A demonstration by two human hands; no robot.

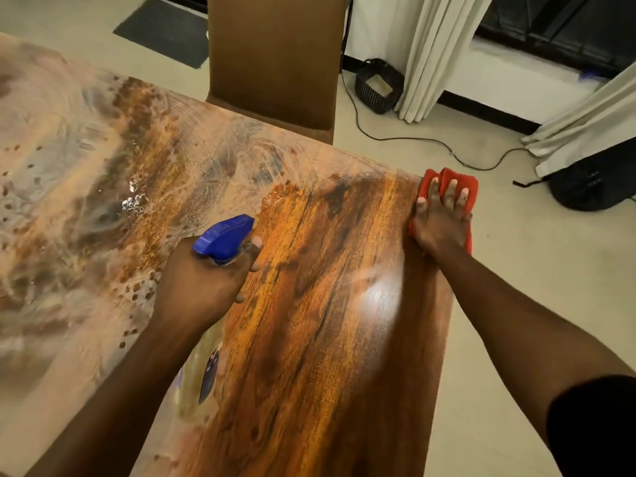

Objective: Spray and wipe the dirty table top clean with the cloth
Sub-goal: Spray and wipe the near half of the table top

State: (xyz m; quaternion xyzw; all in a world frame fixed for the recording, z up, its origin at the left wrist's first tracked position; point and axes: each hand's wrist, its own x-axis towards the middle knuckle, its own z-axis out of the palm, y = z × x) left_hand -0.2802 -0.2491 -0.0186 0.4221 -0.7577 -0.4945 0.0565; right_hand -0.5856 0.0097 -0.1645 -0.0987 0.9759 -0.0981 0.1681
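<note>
The wooden table top (320, 304) fills the view. Its left part is smeared with whitish foam and droplets; its right part shows glossy brown grain. My left hand (203, 284) grips a spray bottle with a blue trigger head (223, 235), nozzle pointing right, held over the table's middle; the clear bottle body shows below my wrist. My right hand (440, 218) presses flat on a red cloth (457, 182) at the table's far right edge, fingers spread, the cloth hanging partly over the edge.
A brown high-backed chair (275, 60) stands against the table's far side. On the pale floor lie a black basket (378, 86), a black cable (430, 141), a dark bag (592, 180) and a dark mat (165, 29). White curtains (437, 53) hang at the right.
</note>
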